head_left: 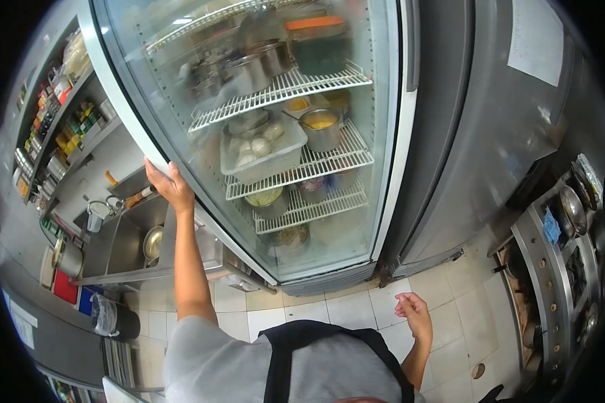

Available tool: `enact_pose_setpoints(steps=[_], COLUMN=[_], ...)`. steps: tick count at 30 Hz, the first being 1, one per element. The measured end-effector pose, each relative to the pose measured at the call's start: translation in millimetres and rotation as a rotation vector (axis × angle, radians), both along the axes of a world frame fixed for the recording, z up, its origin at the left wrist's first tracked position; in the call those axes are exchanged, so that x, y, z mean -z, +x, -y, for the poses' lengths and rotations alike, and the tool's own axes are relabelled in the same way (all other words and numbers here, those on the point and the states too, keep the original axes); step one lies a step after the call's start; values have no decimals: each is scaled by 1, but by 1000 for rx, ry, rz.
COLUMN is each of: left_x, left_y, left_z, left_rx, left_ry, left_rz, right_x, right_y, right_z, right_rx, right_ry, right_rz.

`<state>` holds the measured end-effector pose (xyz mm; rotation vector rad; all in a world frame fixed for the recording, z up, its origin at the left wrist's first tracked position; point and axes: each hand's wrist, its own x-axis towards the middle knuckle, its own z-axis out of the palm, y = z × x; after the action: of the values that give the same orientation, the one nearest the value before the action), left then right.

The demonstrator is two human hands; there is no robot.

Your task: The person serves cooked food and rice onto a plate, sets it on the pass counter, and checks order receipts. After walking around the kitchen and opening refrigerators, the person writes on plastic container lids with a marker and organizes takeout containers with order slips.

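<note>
A tall glass-door fridge (400, 161) with a pale frame stands right in front of me. My left hand (171, 191) is on the left edge of its door (212, 225), thumb and fingers apart around the frame. Low on the right, my right hand (418, 319) hangs over the floor, fingers loosely bent, holding nothing. Behind the misty glass, a clear plastic tub (269, 161) holds several white round balls. Beside it is a metal pot (323, 138) of yellow contents with a utensil handle sticking out. Larger metal pots (249, 72) and an orange-lidded container (316, 27) sit higher up.
To the left are a steel sink (111, 242) with a pan (153, 243) in it, shelves of bottles (67, 127) and a bin (117, 319). A grey steel cabinet (477, 134) adjoins the fridge. At right, a stove (551, 295) carries pans. Tiled floor (450, 289) lies below.
</note>
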<state>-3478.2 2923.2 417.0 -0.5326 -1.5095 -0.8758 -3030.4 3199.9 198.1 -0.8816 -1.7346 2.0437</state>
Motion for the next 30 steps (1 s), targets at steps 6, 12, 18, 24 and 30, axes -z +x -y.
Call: enact_pose_setpoints(steps=[6,12,18,24,30], left_x=[-1,0,9,77,93], left_y=[6,9,63,64,22], left_z=[-2,2,-32,-97,-112], left_rx=[225,331,269,883,889], left_ry=[82,120,-170,-495,20], left_rz=[85,56,-285,-297,-466], right_x=[7,2,6,10,48], right_y=[-1,-4,-3,-6,-40], right_z=[-5,8,52,200,438], right_rx=[-14,35,160,644,1221], right_ry=[9,23,34,144,-289], right_rz=[30,24,94,386,504])
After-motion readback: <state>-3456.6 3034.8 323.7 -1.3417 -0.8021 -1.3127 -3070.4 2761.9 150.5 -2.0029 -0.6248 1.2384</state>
